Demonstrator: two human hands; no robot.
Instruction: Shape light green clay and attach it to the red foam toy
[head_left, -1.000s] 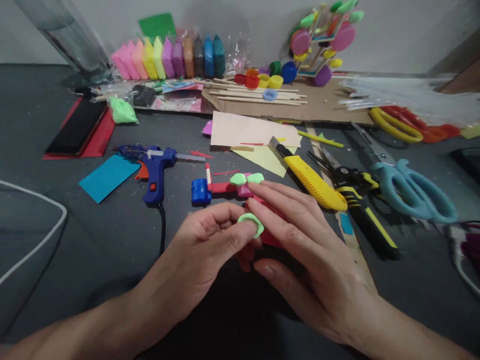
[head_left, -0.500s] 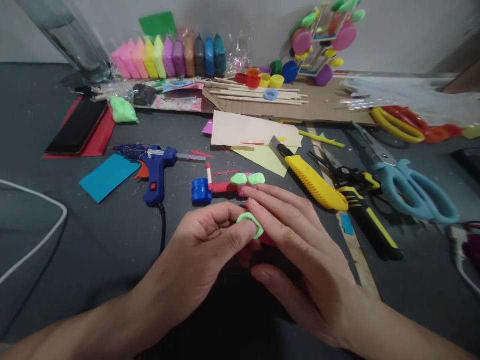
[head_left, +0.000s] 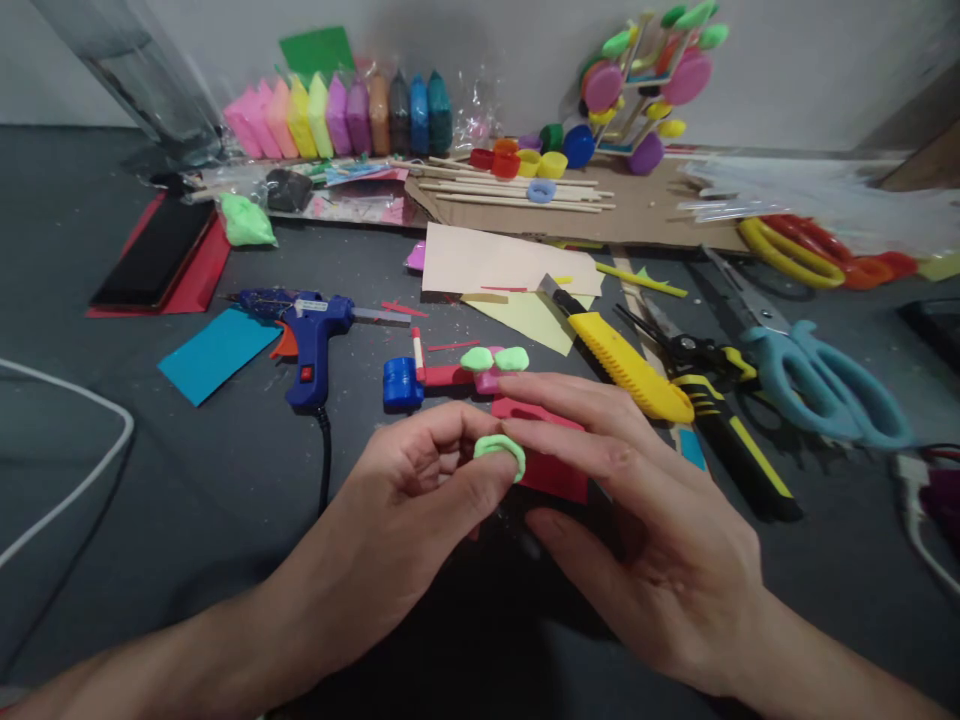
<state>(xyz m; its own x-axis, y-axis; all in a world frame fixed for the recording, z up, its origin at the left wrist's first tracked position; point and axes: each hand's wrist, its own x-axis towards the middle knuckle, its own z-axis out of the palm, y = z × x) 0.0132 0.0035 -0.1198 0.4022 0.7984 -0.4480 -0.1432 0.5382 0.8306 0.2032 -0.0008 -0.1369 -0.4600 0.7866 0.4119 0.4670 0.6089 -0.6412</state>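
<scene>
My left hand (head_left: pixel 431 500) pinches a small flattened piece of light green modelling clay (head_left: pixel 501 447), its thumb pressed into the middle. My right hand (head_left: pixel 637 510) is beside it with fingers stretched out and apart; its fingertips are at the clay's far edge, and I cannot tell whether they touch it. Just beyond the hands lies a small piece with two light green clay ovals (head_left: pixel 512 359) on a pink part. Close to it are a red strip (head_left: pixel 448 375), a blue cylinder (head_left: pixel 403 384) and a red sheet (head_left: pixel 559 478), partly hidden by my right hand.
A blue glue gun (head_left: pixel 311 335) lies left, near a blue card (head_left: pixel 217 357) and a phone (head_left: pixel 156 255). On the right are a yellow utility knife (head_left: pixel 630 365), pliers (head_left: pixel 739 450) and scissors (head_left: pixel 821 385). Clay packets (head_left: pixel 337 118) and wooden sticks (head_left: pixel 517 190) line the back.
My right hand has shifted slightly right and its fingers have spread, uncovering more of the red sheet. The clay in my left hand has turned a little.
</scene>
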